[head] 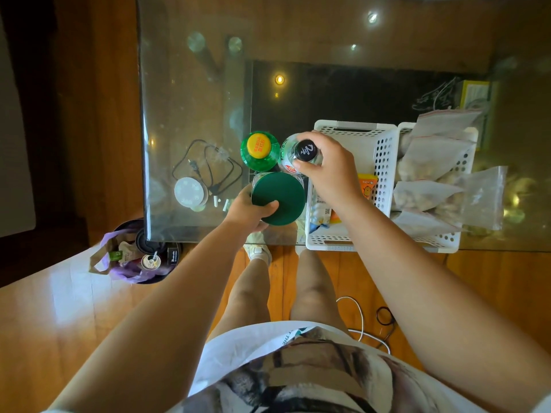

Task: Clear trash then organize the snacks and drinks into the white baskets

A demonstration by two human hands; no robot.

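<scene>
I see my left hand [249, 208] curled around the jar with the green lid [278, 198] at the glass table's [185, 114] near edge, while my right hand [323, 165] pinches the black-capped bottle [304, 152] just beside the white basket [378, 150].

glass table [185, 120], glossy wooden floor [53, 308], ceiling lights reflected

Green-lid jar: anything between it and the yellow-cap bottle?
Head view: nothing. The green-lid jar sits right below the yellow-cap bottle, nearly touching.
</scene>
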